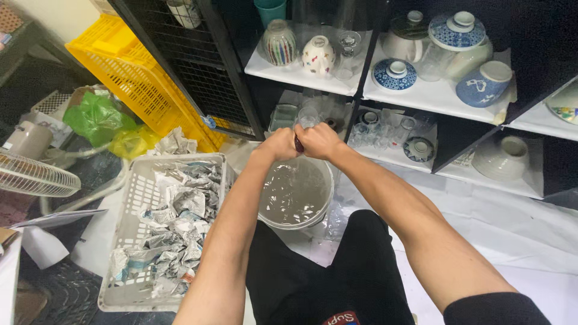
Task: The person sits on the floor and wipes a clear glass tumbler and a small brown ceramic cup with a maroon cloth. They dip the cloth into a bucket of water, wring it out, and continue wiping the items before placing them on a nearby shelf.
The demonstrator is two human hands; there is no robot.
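Gripping one small dark object [298, 144] between them, our hands are pressed together over the far rim of a white bucket [269, 212]; left hand [278, 144] and right hand [319, 141] both curl tight, knuckles touching, and the object only peeks out between them, too hidden to tell what kind it is

Bucket sits on the floor between our knees, holding cloudy grey water [296, 191]

Just left of the bucket, a white plastic basket [133, 210] is full of crumpled newspaper [174, 222]

Further left, a yellow crate [135, 72] leans against a black wire rack [198, 66], with green and yellow plastic bags [99, 117] near its foot and a white fan grille [33, 174] at the edge

Beyond the hands, white shelves [433, 96] carry ceramics: a striped cup [280, 43], a spotted cup [318, 55], blue-patterned bowls and lids [394, 73], a blue bowl on its side [484, 84]

Lower shelf has clear glasses [379, 129] and a plain white bowl [503, 157]

White sheet [512, 222] covers the floor on the right
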